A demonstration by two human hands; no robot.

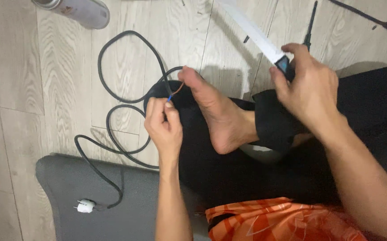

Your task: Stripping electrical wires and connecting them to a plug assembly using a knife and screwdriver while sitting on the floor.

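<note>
Two bare hands are at work above a pale wooden floor (59, 80). One black cable (113, 96) lies on it in three loose loops (counted from the far curl to the near one), running from a single white plug (85, 206) on the grey mat (68, 187) at the near left corner up to the left hand (163, 127). That hand's fingers (172, 111) are pinched shut on the cable's stripped end, where two thin inner wires show, one blue wire (170, 98) and one brown wire (178, 87). One bare foot (216, 111) rests just beside the wires, its toes touching or nearly touching the brown one.

The right hand (312, 89) is closed around the dark handle of one utility knife (265, 42), whose long pale blade points toward the far edge of the floor. One metal can (75, 10) lies at the far left corner, well apart from the hands. Bare boards stay open along the left edge and between the loops and the can; the right side is filled by black trousers (291, 151), and orange patterned cloth (282, 221) sits at the near edge.
</note>
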